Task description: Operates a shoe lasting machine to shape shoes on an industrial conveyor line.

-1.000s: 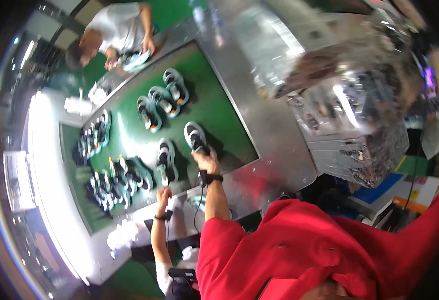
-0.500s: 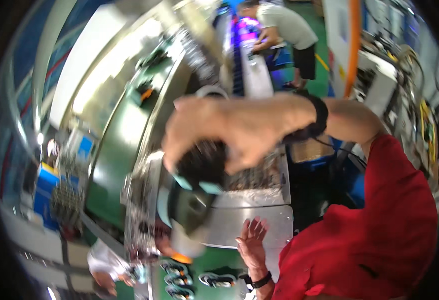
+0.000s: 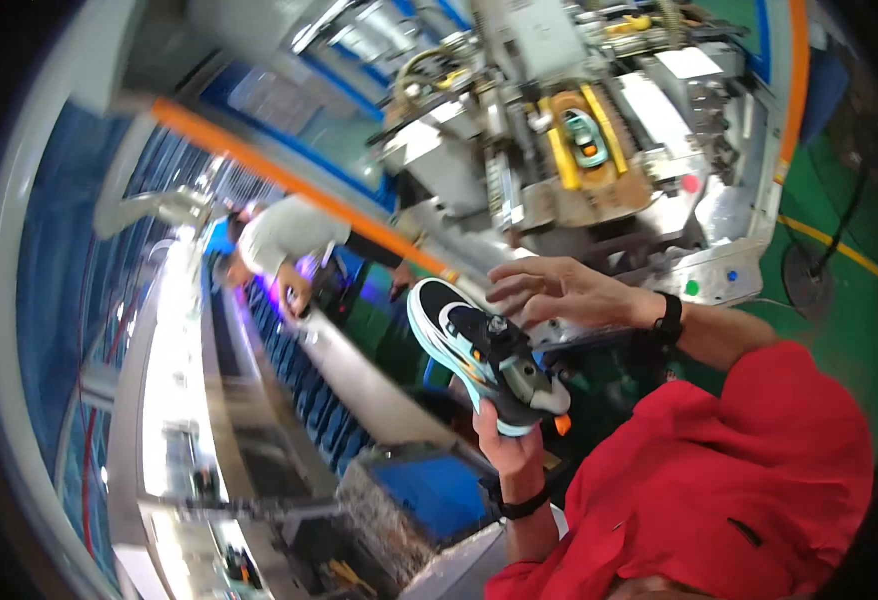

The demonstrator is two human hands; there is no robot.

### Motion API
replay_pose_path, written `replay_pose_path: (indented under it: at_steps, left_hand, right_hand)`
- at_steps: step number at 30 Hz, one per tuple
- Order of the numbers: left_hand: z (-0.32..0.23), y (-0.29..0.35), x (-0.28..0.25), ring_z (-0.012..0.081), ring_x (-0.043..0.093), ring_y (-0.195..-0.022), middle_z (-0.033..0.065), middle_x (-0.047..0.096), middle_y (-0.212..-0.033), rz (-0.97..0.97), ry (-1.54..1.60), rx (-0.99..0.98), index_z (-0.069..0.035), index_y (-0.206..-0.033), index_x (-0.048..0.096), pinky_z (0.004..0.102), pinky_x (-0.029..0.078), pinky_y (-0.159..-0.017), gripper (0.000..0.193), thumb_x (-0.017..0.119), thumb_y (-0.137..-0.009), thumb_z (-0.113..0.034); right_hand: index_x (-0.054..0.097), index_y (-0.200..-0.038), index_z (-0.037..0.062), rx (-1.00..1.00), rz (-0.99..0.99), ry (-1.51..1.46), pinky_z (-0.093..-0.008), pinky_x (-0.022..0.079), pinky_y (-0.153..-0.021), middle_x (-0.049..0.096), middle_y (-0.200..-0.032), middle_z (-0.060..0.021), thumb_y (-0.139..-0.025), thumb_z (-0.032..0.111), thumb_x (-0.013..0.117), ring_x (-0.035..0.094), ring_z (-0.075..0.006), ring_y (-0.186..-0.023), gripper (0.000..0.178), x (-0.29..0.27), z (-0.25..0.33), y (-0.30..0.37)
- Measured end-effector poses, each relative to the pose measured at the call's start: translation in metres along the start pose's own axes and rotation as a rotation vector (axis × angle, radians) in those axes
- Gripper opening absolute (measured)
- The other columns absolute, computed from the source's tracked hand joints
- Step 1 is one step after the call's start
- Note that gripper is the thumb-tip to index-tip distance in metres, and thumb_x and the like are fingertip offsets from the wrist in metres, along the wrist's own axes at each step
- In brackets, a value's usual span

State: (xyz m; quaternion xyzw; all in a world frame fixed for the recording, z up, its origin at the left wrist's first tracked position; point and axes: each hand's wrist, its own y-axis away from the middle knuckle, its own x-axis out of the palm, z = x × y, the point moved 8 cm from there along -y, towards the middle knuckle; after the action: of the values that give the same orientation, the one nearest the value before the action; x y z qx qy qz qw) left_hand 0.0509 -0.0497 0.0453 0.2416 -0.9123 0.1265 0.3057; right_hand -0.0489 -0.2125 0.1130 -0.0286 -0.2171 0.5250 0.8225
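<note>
A black and white sports shoe with a pale turquoise sole is tilted in front of me, its toe toward the upper left. A grey-green block, probably a last, fills its opening, with an orange bit at the end. My left hand is closed round the sole at the heel end, thumb visible and the other fingers partly hidden. Just above the shoe is my right hand, fingers spread and apart. Whether its fingertips touch the shoe I cannot tell.
Beyond my hands stands a machine with an orange frame; another turquoise shoe sits in it between yellow bars. A person bends over a conveyor at the left. Near my left arm is a blue-topped box.
The view has swung from the green conveyor to the machine. The shoe, in my right hand before, is now in my left, which was open. My right hand has let go.
</note>
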Motion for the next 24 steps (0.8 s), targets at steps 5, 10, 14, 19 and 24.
replay_pose_path:
  at_steps: [5,10,14,19,24]
  left_hand:
    - [0.086,-0.080,0.112,0.0221,0.061,-0.105,0.0147,0.056,-0.123,0.003,-0.359,-0.070,0.004,-0.142,0.038,0.0328,0.053,-0.085,0.062,0.066,-0.091,-0.016]
    - [0.177,-0.166,0.171,0.0177,0.056,-0.108,0.0098,0.055,-0.127,0.360,-0.532,-0.294,0.000,-0.146,0.038,0.0311,0.045,-0.095,0.060,0.059,-0.098,-0.029]
    - [0.251,-0.304,0.146,0.0138,0.061,-0.096,0.0075,0.063,-0.109,0.276,-0.793,-0.192,0.001,-0.128,0.054,0.0281,0.048,-0.080,0.049,0.061,-0.096,-0.036]
    - [0.329,-0.423,0.163,0.0380,0.057,-0.114,0.0301,0.057,-0.123,0.118,-1.277,-0.051,0.016,-0.130,0.045,0.0387,0.044,-0.097,0.086,0.077,-0.078,-0.044]
    - [0.389,-0.460,0.176,0.0445,0.052,-0.122,0.0332,0.051,-0.132,0.130,-1.449,-0.123,0.013,-0.140,0.032,0.0450,0.041,-0.105,0.087,0.075,-0.075,-0.025]
  right_hand:
    - [0.048,-0.136,0.0013,-0.191,-0.501,0.288,-0.0263,0.049,-0.087,0.060,-0.116,-0.0076,-0.068,0.019,0.080,0.055,-0.0116,-0.103,0.077,-0.121,0.012,0.058]
    - [0.061,-0.119,-0.0007,-0.057,-0.964,0.300,-0.0251,0.048,-0.083,0.064,-0.102,-0.0034,-0.066,0.015,0.078,0.058,-0.0114,-0.090,0.058,-0.250,0.028,0.116]
    - [0.059,-0.122,0.0018,-0.116,-1.136,0.281,-0.0249,0.048,-0.086,0.065,-0.105,-0.0039,-0.069,0.010,0.076,0.059,-0.0106,-0.093,0.056,-0.302,0.053,0.154]
    - [0.057,-0.124,0.0017,-0.162,-1.384,0.560,-0.0260,0.047,-0.089,0.064,-0.109,-0.0051,-0.068,0.009,0.072,0.059,-0.0119,-0.097,0.059,-0.323,0.093,0.200]
    - [0.057,-0.123,0.0003,-0.175,-1.529,0.682,-0.0265,0.046,-0.090,0.064,-0.106,-0.0059,-0.068,0.007,0.068,0.060,-0.0129,-0.095,0.057,-0.333,0.107,0.209]
